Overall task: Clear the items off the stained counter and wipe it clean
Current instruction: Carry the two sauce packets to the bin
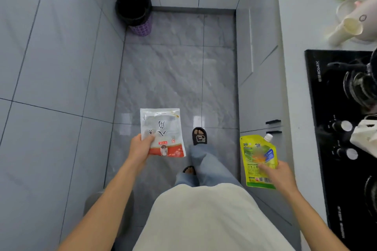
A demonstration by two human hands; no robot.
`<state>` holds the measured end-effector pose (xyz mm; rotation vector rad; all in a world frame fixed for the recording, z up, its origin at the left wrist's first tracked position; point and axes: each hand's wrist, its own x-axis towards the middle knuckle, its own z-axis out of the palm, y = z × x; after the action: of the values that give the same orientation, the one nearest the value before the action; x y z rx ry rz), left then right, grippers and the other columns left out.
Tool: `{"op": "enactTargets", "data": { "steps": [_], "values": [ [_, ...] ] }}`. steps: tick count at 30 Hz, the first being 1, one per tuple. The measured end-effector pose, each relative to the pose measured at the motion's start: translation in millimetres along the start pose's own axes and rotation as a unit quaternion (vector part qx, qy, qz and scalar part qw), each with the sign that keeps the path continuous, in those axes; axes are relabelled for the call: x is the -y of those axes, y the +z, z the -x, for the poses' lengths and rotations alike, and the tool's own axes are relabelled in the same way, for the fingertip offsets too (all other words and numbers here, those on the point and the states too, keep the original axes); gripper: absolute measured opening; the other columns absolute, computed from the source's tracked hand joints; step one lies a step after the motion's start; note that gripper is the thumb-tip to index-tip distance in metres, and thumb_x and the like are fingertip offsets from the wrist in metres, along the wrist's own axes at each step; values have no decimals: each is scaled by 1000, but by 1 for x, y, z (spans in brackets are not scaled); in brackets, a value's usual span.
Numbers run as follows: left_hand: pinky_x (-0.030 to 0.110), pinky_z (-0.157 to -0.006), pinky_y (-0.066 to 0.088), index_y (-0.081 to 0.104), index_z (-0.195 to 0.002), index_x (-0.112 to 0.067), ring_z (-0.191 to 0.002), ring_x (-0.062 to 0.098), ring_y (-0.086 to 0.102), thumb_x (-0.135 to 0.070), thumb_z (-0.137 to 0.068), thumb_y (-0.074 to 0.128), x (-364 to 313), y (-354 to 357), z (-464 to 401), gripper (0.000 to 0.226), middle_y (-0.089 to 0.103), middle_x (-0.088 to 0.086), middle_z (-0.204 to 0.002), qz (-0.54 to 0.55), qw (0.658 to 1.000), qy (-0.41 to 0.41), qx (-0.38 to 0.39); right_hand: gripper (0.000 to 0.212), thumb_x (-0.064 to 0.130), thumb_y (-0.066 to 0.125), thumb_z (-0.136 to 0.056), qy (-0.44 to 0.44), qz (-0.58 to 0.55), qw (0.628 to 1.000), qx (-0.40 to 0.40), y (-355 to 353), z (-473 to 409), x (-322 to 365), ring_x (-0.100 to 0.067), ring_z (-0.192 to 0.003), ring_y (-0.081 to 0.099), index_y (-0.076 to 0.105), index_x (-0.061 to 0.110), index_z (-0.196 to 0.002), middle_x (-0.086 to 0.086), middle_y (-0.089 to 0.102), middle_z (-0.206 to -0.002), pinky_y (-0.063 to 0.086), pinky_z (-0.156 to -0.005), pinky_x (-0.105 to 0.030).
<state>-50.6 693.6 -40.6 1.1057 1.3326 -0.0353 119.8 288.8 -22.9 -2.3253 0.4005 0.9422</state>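
You are carrying both items over the floor, away from the surface (293,26): your left hand (140,146) is pinching the white packet (163,128), your right hand (279,173) gripping the yellow spout pouch (257,157). Both look light, floppy and slick; holding the pouch's lower edge seems wise.

I see both bare arms reaching forward from the bottom of the frame. My left grip (140,146) pinches a white packet (163,132) at centre; my right grip (279,173) curls round a yellow pouch (258,155) at lower right.
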Motion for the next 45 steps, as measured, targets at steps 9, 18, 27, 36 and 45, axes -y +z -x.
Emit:
{"op": "enactTargets", "data": {
  "steps": [9,18,27,36,45],
  "values": [
    [45,-76,64,71,-102,-13,-83,26,78,-2,-99,59,-43,-21,-41,17,81,6,-92,76,989,-57,-115,2,19,78,-87,-60,6,996,68,23,-108,194,-26,-81,76,77,17,-87,-3,79,-82,62,-81,-44],
    [38,-61,63,70,-101,-15,-72,21,80,-3,-98,61,-83,-54,-90,16,82,1,-84,146,967,-122,-167,9,23,79,-85,-175,53,977,106,74,-161,389,-7,-70,73,75,27,-78,15,76,-72,50,-60,-23],
    [33,-50,61,70,-99,-10,-66,20,78,2,-98,59,-212,-63,-197,17,81,3,-79,174,969,-107,-141,8,17,77,-88,-131,85,982,101,107,-194,479,-17,-78,75,76,24,-84,5,78,-82,52,-63,-25],
    [41,-63,64,72,-102,-14,-81,26,76,-1,-98,57,-372,-51,-305,20,79,7,-95,113,988,-46,-92,2,19,77,-90,-71,78,993,49,92,-237,534,-21,-75,73,77,18,-91,-2,77,-81,56,-71,-33],
    [35,-54,62,71,-99,-17,-80,24,78,-1,-98,59,-457,-39,-381,20,79,5,-94,105,985,-68,-119,15,22,77,-88,-80,105,989,67,108,-317,660,-13,-72,70,72,25,-74,9,73,-71,49,-61,-26]
  ]
}}
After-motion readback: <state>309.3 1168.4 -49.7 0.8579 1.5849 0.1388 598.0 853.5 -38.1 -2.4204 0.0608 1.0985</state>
